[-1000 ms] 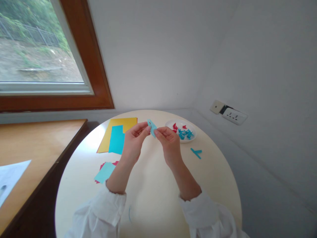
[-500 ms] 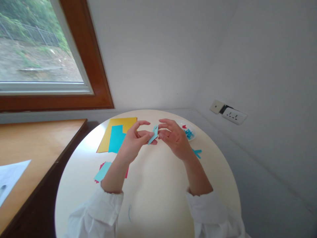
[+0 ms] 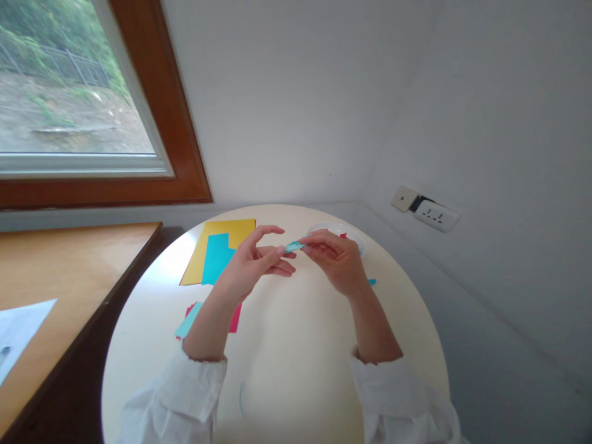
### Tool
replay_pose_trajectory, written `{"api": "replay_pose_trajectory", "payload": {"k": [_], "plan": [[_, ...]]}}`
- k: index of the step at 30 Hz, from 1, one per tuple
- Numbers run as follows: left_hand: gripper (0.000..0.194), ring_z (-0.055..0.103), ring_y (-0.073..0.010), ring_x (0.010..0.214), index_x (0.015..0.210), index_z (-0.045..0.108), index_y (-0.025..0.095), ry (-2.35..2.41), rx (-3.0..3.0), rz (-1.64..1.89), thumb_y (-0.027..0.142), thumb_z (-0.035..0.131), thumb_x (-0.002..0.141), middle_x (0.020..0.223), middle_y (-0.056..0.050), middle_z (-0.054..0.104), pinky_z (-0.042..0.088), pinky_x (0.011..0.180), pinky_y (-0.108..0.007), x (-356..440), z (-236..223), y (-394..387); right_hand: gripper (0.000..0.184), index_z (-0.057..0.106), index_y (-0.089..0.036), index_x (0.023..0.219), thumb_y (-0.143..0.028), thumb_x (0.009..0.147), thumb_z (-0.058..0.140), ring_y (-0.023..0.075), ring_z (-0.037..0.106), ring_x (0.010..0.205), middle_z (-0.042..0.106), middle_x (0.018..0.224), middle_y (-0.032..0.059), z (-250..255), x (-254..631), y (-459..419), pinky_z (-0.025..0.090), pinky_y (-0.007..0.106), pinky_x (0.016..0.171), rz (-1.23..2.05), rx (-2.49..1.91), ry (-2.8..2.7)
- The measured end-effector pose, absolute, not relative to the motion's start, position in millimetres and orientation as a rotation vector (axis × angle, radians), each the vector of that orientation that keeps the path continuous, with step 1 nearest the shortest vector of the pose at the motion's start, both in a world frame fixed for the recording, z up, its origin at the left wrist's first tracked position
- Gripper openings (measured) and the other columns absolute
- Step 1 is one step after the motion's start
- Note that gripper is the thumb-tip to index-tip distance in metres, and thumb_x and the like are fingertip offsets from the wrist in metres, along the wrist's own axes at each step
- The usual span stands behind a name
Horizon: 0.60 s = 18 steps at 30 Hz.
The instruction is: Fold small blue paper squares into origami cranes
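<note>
A small folded strip of light blue paper (image 3: 293,246) is held up over the round table between both hands. My left hand (image 3: 250,262) pinches its left end between thumb and fingers, with the index finger raised apart. My right hand (image 3: 333,256) grips the other end with thumb and fingertips. Behind the right hand stands a clear plastic dish (image 3: 357,237) with small red paper pieces showing; the hand hides much of its contents. To the left of my left hand lies a blue paper sheet (image 3: 215,258) on a yellow sheet (image 3: 197,262).
Light blue and red paper pieces (image 3: 187,322) lie beside my left forearm. A bit of blue paper (image 3: 372,282) shows past my right wrist. A thin curved blue strip (image 3: 241,398) rests near the front of the white round table (image 3: 296,357). A wooden desk (image 3: 69,265) stands at left.
My right hand has closed its fingers on the right end of the folded paper. The paper has turned from steeply slanted to nearly level. My left hand keeps its pinch.
</note>
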<state>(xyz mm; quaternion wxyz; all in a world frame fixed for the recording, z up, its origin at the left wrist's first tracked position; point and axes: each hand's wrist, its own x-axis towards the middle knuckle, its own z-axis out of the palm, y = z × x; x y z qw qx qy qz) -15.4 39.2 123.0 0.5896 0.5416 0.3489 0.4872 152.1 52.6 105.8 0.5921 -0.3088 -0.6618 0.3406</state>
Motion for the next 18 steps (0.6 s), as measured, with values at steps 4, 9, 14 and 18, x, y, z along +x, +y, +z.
{"api": "replay_pose_trajectory", "payload": {"k": [4, 9, 14, 18], "plan": [[0.031, 0.065, -0.0173, 0.057, 0.09, 0.06, 0.019, 0.856, 1.339, 1.206, 0.035, 0.07, 0.064, 0.062, -0.003, 0.068, 0.051, 0.058, -0.029, -13.1, 124.2, 37.7, 0.008, 0.069, -0.024, 0.077, -0.025, 0.07, 0.066, 0.0153, 0.059, 0.076, 0.065, 0.077, 0.0009, 106.9, 151.5, 53.8, 0.048, 0.03, 0.069, 0.714, -0.756, -1.512], [0.023, 0.066, -0.0182, 0.061, 0.077, 0.064, 0.016, 0.874, 1.303, 1.343, 0.032, 0.071, 0.063, 0.064, -0.003, 0.068, 0.052, 0.063, -0.031, -6.3, 126.0, 36.8, 0.009, 0.069, -0.023, 0.08, -0.023, 0.073, 0.063, 0.0148, 0.06, 0.074, 0.066, 0.077, 0.0006, 108.8, 148.5, 53.5, 0.049, 0.03, 0.07, 0.704, -0.765, -1.519], [0.023, 0.066, -0.0186, 0.062, 0.073, 0.064, 0.015, 0.864, 1.256, 1.397, 0.033, 0.072, 0.062, 0.065, -0.003, 0.068, 0.053, 0.066, -0.033, -4.4, 126.6, 39.0, 0.016, 0.067, -0.026, 0.088, -0.023, 0.072, 0.064, 0.0129, 0.062, 0.066, 0.067, 0.086, -0.0003, 106.7, 144.4, 53.6, 0.052, 0.031, 0.067, 0.795, -0.708, -1.444], [0.024, 0.067, -0.0199, 0.064, 0.072, 0.064, 0.015, 0.852, 1.256, 1.41, 0.033, 0.074, 0.06, 0.064, -0.003, 0.068, 0.053, 0.068, -0.034, -4.8, 125.2, 40.0, 0.012, 0.069, -0.025, 0.081, -0.02, 0.071, 0.065, 0.0138, 0.063, 0.07, 0.068, 0.078, -0.0011, 106.6, 140.5, 52.1, 0.052, 0.03, 0.069, 0.776, -0.689, -1.457]]}}
